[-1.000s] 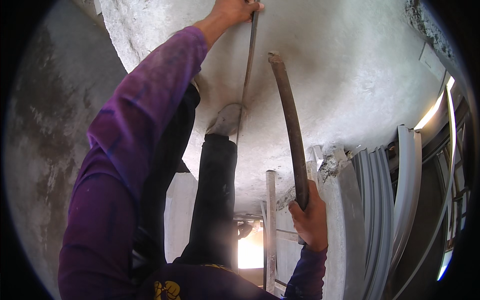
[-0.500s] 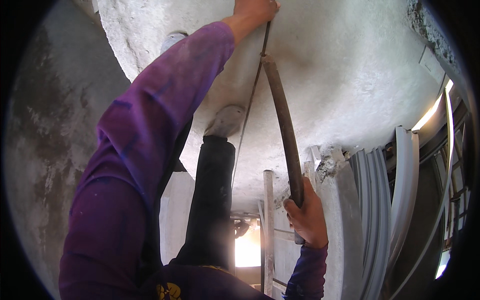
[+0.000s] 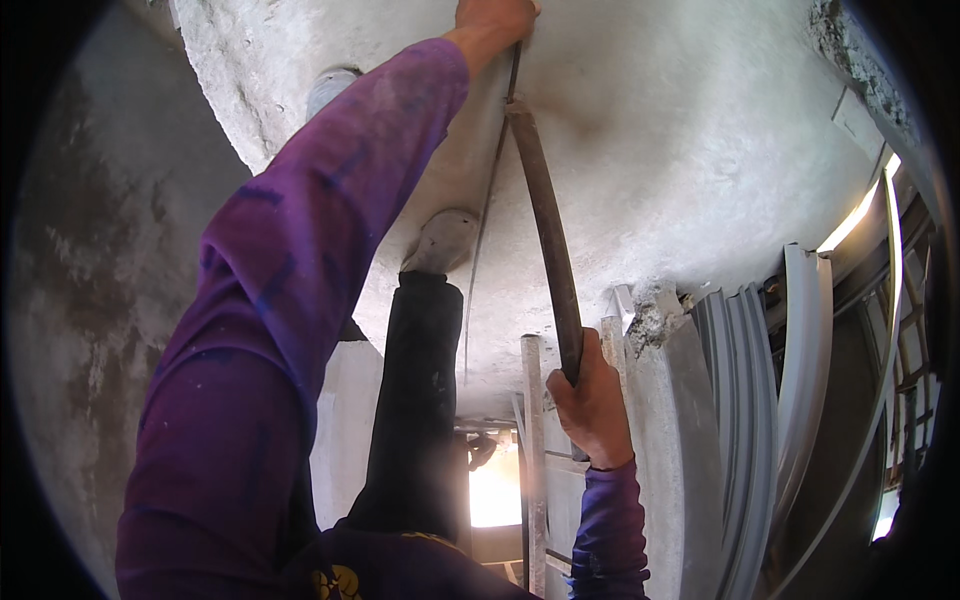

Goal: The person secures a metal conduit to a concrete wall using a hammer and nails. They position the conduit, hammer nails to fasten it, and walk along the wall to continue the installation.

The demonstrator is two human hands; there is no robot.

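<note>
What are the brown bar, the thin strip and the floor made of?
Brown bar: perhaps dull, rusty metal; its patchy brown surface fits, but wood isn't ruled out.
Thin strip: probably metal, being dark, long and very slim; its finish is too small to tell.
Floor: likely concrete, mostly matte; it's mottled grey with a rough edge.
</note>
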